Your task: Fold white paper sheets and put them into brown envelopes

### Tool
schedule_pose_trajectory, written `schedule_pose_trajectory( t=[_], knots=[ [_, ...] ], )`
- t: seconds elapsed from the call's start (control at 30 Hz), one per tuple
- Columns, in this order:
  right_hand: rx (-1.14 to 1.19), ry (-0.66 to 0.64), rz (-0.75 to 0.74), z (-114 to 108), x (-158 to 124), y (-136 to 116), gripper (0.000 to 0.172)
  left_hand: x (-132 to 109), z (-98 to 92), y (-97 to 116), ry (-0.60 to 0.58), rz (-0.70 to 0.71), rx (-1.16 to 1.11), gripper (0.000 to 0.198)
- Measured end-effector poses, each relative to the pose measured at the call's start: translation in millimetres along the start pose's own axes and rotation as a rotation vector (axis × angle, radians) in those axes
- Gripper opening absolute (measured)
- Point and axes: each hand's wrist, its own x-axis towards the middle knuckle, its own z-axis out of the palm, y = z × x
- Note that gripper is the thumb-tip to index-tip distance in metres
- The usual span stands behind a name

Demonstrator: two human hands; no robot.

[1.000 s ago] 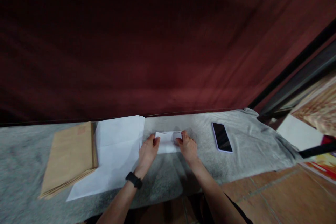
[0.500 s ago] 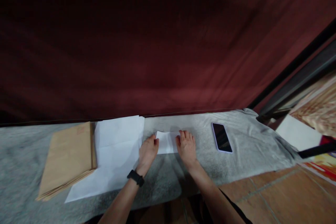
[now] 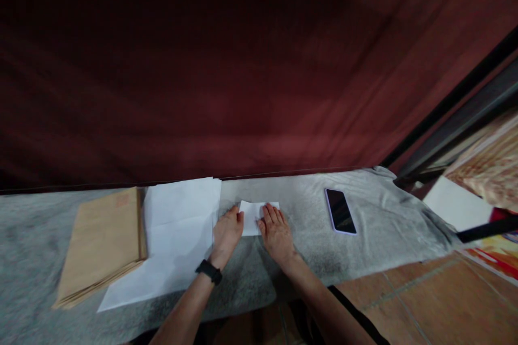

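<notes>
A small folded white paper (image 3: 251, 215) lies on the grey cloth (image 3: 376, 226) in front of me. My left hand (image 3: 226, 233), with a black watch on its wrist, holds the paper's left end, fingers curled down on it. My right hand (image 3: 275, 230) lies flat on the paper's middle with fingers stretched out, covering much of it.
A stack of white sheets (image 3: 170, 237) lies left of my hands, and a pile of brown envelopes (image 3: 101, 242) further left. A black phone (image 3: 340, 211) rests face up to the right. A dark red curtain (image 3: 243, 64) hangs behind. Tiled floor (image 3: 424, 302) shows at lower right.
My right hand has slid left from the paper's right end onto its middle and flattened out. My left hand has stayed at the left end.
</notes>
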Motion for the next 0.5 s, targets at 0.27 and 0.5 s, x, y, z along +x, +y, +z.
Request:
schedule_pose_trajectory(
  t=[0.27,0.5],
  knots=[
    [-0.016,0.003,0.006,0.2,-0.2,-2.3,0.048,-1.8,0.5,0.6,0.016,0.005,0.001,0.035],
    [0.005,0.006,-0.045,-3.9,5.9,-8.0,0.051,-1.8,1.1,1.4,0.023,0.02,0.001,0.038]
  ],
)
